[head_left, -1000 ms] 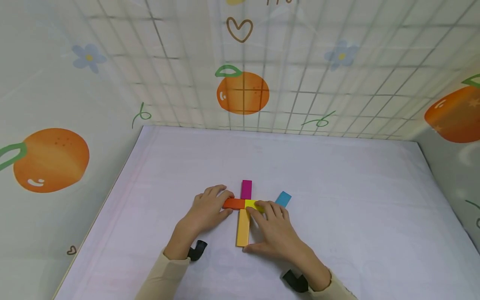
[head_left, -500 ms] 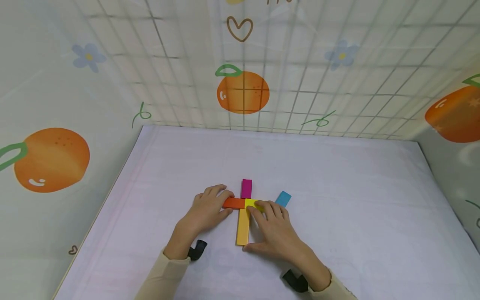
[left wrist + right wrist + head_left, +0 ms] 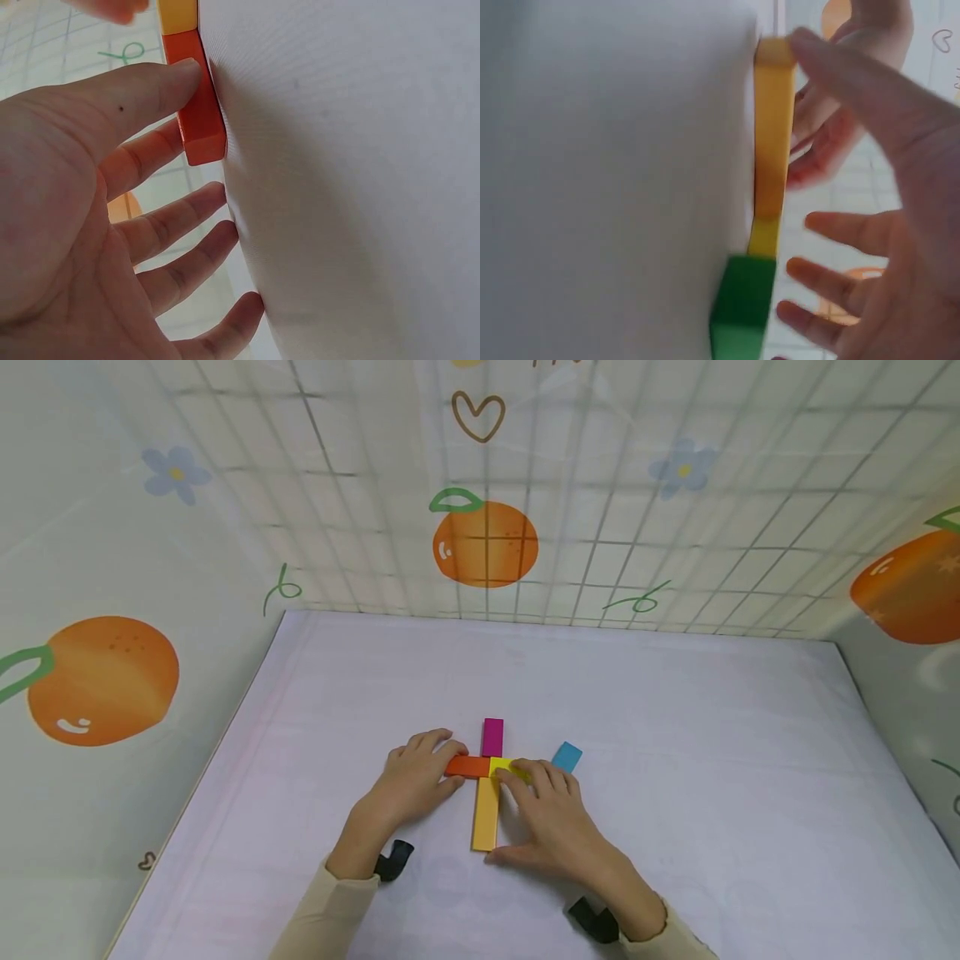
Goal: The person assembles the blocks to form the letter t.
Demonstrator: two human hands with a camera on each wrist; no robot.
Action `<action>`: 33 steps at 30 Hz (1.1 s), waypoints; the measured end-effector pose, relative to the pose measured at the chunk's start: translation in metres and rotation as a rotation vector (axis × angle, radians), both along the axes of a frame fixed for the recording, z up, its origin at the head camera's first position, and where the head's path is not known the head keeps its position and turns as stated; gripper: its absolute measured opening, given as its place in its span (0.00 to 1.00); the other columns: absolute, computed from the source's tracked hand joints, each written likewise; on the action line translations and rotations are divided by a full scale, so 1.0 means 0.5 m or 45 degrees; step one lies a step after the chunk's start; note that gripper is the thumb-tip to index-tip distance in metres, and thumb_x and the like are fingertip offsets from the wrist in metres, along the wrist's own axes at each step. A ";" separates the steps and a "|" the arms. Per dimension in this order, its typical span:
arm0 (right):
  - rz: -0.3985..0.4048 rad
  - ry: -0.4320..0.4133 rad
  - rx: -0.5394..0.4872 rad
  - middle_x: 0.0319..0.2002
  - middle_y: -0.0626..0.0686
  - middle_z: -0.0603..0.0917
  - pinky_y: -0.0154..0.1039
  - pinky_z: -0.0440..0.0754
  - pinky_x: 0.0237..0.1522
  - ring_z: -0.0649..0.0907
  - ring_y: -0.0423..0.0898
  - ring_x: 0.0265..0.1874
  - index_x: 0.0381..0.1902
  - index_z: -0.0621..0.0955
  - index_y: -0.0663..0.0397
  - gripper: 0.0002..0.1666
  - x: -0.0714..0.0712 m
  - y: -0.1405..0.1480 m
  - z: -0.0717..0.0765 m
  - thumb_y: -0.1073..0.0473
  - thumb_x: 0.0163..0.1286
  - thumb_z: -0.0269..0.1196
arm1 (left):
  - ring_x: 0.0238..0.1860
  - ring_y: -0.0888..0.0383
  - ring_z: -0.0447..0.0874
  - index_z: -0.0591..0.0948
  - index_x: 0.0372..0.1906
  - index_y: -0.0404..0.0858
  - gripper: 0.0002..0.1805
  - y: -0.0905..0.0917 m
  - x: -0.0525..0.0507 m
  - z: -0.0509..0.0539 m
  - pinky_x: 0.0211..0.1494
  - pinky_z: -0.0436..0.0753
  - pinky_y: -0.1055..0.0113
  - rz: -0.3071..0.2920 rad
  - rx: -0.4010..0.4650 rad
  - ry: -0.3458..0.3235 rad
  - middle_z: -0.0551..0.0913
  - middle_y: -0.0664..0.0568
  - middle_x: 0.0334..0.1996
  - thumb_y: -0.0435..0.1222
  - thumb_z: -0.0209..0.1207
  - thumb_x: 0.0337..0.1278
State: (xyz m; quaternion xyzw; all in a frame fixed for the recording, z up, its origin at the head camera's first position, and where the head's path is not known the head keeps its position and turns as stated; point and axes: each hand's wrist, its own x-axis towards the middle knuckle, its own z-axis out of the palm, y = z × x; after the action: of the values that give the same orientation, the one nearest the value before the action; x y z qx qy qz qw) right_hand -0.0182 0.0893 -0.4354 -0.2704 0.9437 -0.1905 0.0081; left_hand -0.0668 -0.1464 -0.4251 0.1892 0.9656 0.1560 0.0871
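Red block [image 3: 467,767]: pinched in L hand [image 3: 412,785], nr half of table [image 3: 750,760]

Nearest: beige sleeves [image 3: 326,914], blk wrist gear [image 3: 396,860]. R hand [image 3: 555,818] loosely spread, fingers a bit bent; thumb tip at nr end of amber block [image 3: 485,817], other fingers over yellow block [image 3: 497,763]. Firm hold or not, can't tell. Amber runs lengthwise, far end at red/yellow joint. L hand: thumb + index nip red betw. them; other fingers fanned, tips on table. Red + yellow end to end, crosswise. Green block [image 3: 742,300] by yellow in R wrist view; R hand hides it from head cam. Magenta block [image 3: 492,737] just beyond joint, in line w/ amber approx. Blue block [image 3: 567,757] apart, angled, past R fingers. Back: wall [image 3: 360,543] w/ printed oranges [image 3: 486,545], grid lines.
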 end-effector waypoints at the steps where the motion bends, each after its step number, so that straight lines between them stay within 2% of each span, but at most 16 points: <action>1: -0.007 0.004 -0.019 0.67 0.56 0.68 0.63 0.61 0.64 0.64 0.58 0.66 0.70 0.71 0.49 0.60 -0.001 0.003 0.003 0.26 0.44 0.75 | 0.68 0.44 0.65 0.78 0.61 0.50 0.22 0.000 0.000 0.001 0.62 0.70 0.38 0.000 0.001 0.001 0.70 0.46 0.68 0.45 0.66 0.63; 7: -0.045 0.007 -0.170 0.66 0.55 0.70 0.62 0.61 0.63 0.65 0.56 0.65 0.70 0.72 0.49 0.52 -0.016 0.046 0.032 0.36 0.51 0.77 | 0.68 0.44 0.65 0.78 0.61 0.50 0.22 0.002 0.001 0.004 0.62 0.69 0.38 0.008 -0.004 -0.010 0.69 0.46 0.69 0.46 0.66 0.63; 11: -0.049 -0.065 -0.228 0.61 0.51 0.72 0.58 0.66 0.61 0.68 0.53 0.62 0.67 0.74 0.47 0.45 -0.026 0.086 0.051 0.43 0.54 0.78 | 0.68 0.44 0.64 0.78 0.61 0.50 0.22 0.003 0.001 0.006 0.62 0.69 0.38 0.009 -0.001 -0.016 0.69 0.46 0.69 0.45 0.66 0.63; 15: -0.009 -0.145 -0.248 0.55 0.47 0.74 0.56 0.67 0.60 0.69 0.50 0.58 0.64 0.78 0.45 0.40 -0.036 0.122 0.061 0.48 0.55 0.78 | 0.68 0.44 0.64 0.78 0.61 0.50 0.22 0.002 -0.001 0.006 0.62 0.69 0.39 0.006 -0.001 -0.013 0.69 0.45 0.69 0.45 0.65 0.64; 19: 0.063 -0.216 -0.226 0.53 0.49 0.75 0.57 0.69 0.57 0.71 0.51 0.56 0.63 0.79 0.45 0.35 -0.045 0.147 0.058 0.52 0.57 0.77 | 0.69 0.44 0.64 0.78 0.61 0.50 0.22 0.001 -0.002 0.003 0.62 0.69 0.39 0.010 -0.005 -0.020 0.69 0.46 0.69 0.45 0.65 0.64; 23: 0.134 -0.330 -0.224 0.50 0.49 0.77 0.49 0.75 0.50 0.73 0.49 0.51 0.62 0.80 0.45 0.32 -0.052 0.164 0.051 0.56 0.60 0.75 | 0.69 0.44 0.64 0.77 0.62 0.51 0.22 0.001 -0.001 0.000 0.63 0.69 0.39 0.013 -0.012 -0.022 0.69 0.46 0.69 0.46 0.65 0.64; 26: 0.169 -0.406 -0.222 0.46 0.47 0.78 0.44 0.75 0.45 0.75 0.46 0.46 0.61 0.81 0.44 0.30 -0.055 0.172 0.046 0.58 0.60 0.75 | 0.68 0.44 0.64 0.77 0.62 0.51 0.22 0.000 -0.001 0.000 0.63 0.69 0.39 0.012 -0.009 -0.024 0.69 0.46 0.69 0.46 0.65 0.64; 33: 0.222 -0.503 -0.187 0.46 0.40 0.79 0.47 0.71 0.47 0.77 0.40 0.46 0.61 0.81 0.39 0.28 -0.057 0.169 0.032 0.57 0.62 0.73 | 0.69 0.44 0.64 0.77 0.62 0.51 0.22 0.000 -0.001 0.000 0.63 0.69 0.39 0.007 -0.003 -0.030 0.69 0.46 0.69 0.46 0.65 0.64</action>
State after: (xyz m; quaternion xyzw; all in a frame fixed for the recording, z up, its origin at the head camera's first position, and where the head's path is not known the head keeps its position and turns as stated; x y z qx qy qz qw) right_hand -0.0468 0.1737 -0.4194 -0.3082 0.8804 -0.3067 0.1895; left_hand -0.0673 -0.1462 -0.4249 0.1846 0.9651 0.1574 0.0982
